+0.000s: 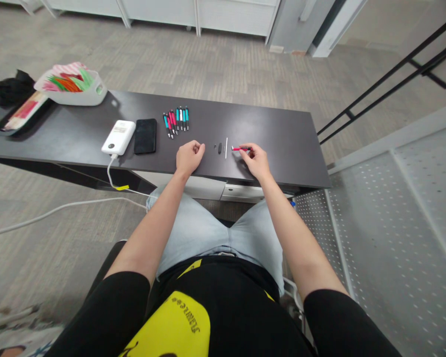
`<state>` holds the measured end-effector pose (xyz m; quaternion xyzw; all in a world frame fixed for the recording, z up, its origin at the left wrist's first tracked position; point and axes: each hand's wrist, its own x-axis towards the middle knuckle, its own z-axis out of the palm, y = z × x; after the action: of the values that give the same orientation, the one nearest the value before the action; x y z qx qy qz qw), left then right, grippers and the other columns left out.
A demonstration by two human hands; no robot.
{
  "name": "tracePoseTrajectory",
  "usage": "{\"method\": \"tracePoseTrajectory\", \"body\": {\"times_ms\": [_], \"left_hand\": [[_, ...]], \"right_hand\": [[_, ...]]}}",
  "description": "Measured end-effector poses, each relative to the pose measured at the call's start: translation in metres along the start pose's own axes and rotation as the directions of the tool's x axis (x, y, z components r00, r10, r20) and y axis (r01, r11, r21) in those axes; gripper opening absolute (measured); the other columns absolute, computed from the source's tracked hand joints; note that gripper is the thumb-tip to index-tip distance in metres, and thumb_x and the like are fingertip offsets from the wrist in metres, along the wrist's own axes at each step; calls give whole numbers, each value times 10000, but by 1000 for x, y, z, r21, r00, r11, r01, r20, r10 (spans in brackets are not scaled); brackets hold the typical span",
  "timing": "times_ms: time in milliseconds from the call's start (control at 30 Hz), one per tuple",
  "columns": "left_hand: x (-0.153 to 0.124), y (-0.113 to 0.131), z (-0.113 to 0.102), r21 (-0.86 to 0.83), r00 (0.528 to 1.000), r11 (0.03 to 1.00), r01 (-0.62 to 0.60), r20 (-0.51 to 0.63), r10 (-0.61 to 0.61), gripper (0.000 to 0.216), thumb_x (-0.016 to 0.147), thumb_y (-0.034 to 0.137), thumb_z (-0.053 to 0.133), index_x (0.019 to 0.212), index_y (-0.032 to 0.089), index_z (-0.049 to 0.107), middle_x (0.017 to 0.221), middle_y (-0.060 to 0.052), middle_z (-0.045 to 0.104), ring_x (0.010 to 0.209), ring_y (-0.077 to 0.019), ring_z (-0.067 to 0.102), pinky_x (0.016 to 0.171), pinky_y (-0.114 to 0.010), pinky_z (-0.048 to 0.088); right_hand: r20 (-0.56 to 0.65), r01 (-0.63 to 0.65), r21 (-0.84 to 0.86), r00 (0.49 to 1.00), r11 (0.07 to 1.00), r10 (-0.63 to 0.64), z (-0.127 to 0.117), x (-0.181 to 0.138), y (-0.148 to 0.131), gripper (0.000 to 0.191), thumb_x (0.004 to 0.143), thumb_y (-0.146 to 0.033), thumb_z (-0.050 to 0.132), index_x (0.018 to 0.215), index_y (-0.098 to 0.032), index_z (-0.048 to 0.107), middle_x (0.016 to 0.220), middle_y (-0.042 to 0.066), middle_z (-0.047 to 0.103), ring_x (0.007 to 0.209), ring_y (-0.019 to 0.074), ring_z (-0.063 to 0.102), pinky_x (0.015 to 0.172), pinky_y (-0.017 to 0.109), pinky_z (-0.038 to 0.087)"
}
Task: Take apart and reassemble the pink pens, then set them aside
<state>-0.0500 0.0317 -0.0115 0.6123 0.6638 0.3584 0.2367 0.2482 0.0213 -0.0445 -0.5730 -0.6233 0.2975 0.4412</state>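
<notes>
My right hand (257, 159) pinches a red pen barrel (241, 148) just above the dark desk (282, 134); its far end lies within the fingers. Left of that barrel lie loose pen parts: a thin white ink refill (226, 148), a black rubber grip (220, 148) and a few tiny dark pieces (215, 146), too small to make out. My left hand (189, 157) rests on the desk near the front edge, fingers curled into a loose fist, and no object shows in it. Beyond it several assembled pens (176, 120), with teal, red and white barrels, lie in a row.
A black phone (145, 136) and a white power bank (119, 137) with a cable lie at left. Farther left stand a white basket (96, 89) of colourful strips, a black tray (13, 130) and a black bundle (9, 89). A perforated panel (390, 223) stands at right.
</notes>
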Motion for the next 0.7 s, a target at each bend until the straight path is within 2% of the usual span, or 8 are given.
{"method": "tracePoseTrajectory", "body": {"times_ms": [133, 300, 467, 567, 700], "left_hand": [[0, -1, 0, 6, 1000, 1000, 1, 3, -1, 417, 1123, 287, 810, 764, 285, 597, 758, -6, 707, 806, -251, 666, 842, -394, 444], [0, 0, -1, 20, 1000, 1000, -2, 13, 1, 425, 1134, 277, 798, 766, 286, 585, 771, -9, 714, 814, -250, 667, 850, -398, 444], [0, -1, 0, 9, 1000, 1000, -15, 5, 15, 422, 1119, 299, 798, 762, 290, 572, 767, -16, 714, 806, -252, 657, 847, -402, 450], [0, -2, 0, 1, 1000, 1000, -16, 0, 16, 402, 1100, 332, 803, 766, 295, 583, 752, -21, 708, 805, -260, 651, 829, -398, 456], [1, -3, 0, 1, 1000, 1000, -10, 2, 10, 388, 1095, 338, 806, 770, 296, 597, 753, -22, 706, 807, -260, 647, 824, -394, 451]], "right_hand": [[-32, 4, -4, 999, 1000, -4, 1, 1, 2, 361, 1084, -642, 881, 1204, -302, 907, 1046, 77, 864, 824, 300, 701, 912, 513, 685], [-112, 21, -78, 993, 997, -30, 1, 4, 4, 351, 1157, -515, 762, 1361, -279, 923, 1322, 140, 902, 1006, 325, 775, 1114, 545, 704], [8, 15, -307, 1000, 952, -13, 2, 0, -8, 438, 1143, -411, 751, 1515, -263, 928, 1450, 190, 884, 1083, 387, 836, 1273, 660, 677], [65, 34, -417, 998, 908, -8, 3, -2, -17, 484, 1165, -468, 746, 1571, -282, 932, 1457, 216, 872, 1242, 472, 851, 1303, 741, 656], [84, 71, -445, 996, 893, -38, 2, -4, -21, 511, 1175, -534, 756, 1594, -305, 938, 1442, 221, 863, 1353, 508, 824, 1284, 755, 667]]}}
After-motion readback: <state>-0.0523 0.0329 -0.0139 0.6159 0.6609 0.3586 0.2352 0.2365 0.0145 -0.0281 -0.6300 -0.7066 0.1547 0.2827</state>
